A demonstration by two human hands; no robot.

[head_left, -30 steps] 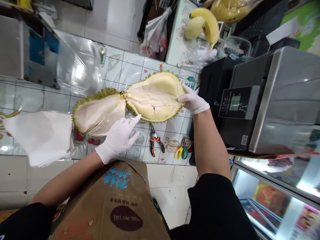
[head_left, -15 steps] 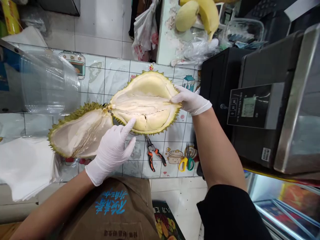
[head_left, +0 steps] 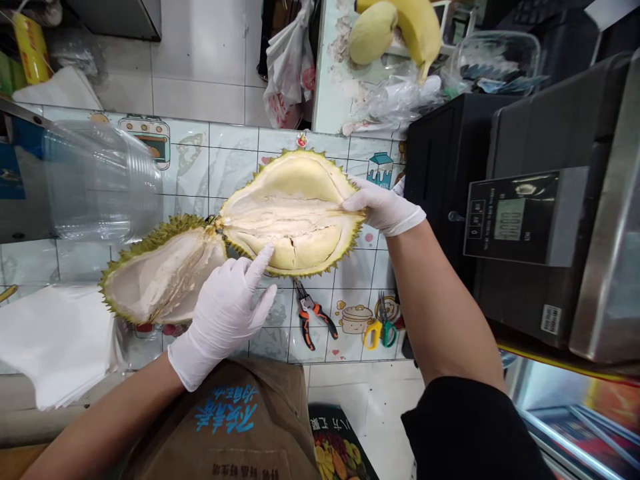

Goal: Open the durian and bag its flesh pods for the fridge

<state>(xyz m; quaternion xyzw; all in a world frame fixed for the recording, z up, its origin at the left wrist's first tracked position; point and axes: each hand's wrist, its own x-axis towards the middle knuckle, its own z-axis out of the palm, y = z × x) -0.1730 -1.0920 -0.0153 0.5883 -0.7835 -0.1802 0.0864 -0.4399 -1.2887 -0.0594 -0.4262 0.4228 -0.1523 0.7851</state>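
A split durian point(head_left: 300, 220) shows two hollow cream flesh chambers, the lower one with a dark crack in its pale yellow pulp. At its left end a second husk piece point(head_left: 155, 273), spiny outside and without pulp, stays joined at the stem. My right hand point(head_left: 383, 205), in a white glove, grips the durian's right end, thumb over the rim and fingers hidden behind. My left hand point(head_left: 225, 307), gloved too, rests its outstretched index fingertip on the lower pulp. Its thumb stands apart, the other fingers are curled, and it holds nothing.
Pliers point(head_left: 313, 313) and scissors point(head_left: 381, 327) lie on the tiled-pattern counter below the durian. Clear plastic tubs point(head_left: 100, 177) and white paper sheets point(head_left: 55, 340) are at left. A scale point(head_left: 520, 213) stands at right; a mango point(head_left: 373, 33) sits at the back.
The view has shifted slightly, so the counter and its things sit a little lower. The right hand keeps its grip, and the left fingertip stays on the lower pulp.
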